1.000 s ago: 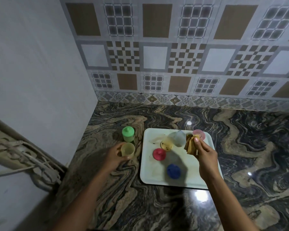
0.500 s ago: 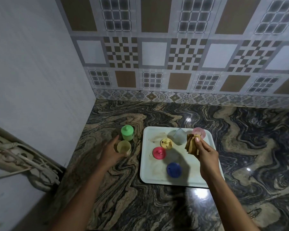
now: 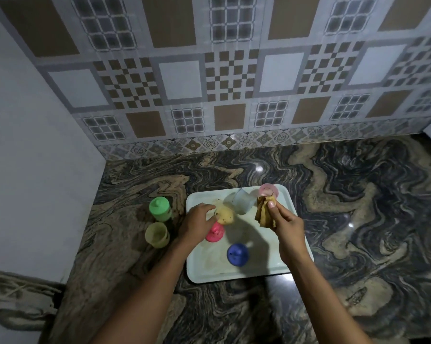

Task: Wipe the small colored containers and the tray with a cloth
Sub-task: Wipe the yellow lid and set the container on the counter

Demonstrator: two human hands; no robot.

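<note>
Dark marble with tan swirls makes up the surface (image 3: 358, 219), which runs back to a wall of brown, white and checked tiles (image 3: 229, 78). On it lies a white tray (image 3: 241, 273), smeared in places.

On the tray stand a blue container (image 3: 237, 254) near the front, a red container (image 3: 215, 233) to the left, a yellow container (image 3: 225, 214) just behind the red one, a clear container (image 3: 241, 201) further back, and a pink container (image 3: 268, 190) in the far right corner. Left of the tray, on the bare surface, a green container (image 3: 160, 209) stands capped, with a pale yellow open container (image 3: 157, 234) just in front of it.

The left hand (image 3: 197, 223) reaches over the tray's left edge, its fingers loosely spread and the thumb touching the yellow container. The right hand (image 3: 285, 225) pinches a bunched brown cloth (image 3: 264, 213) above the tray, just in front of the pink container.
</note>
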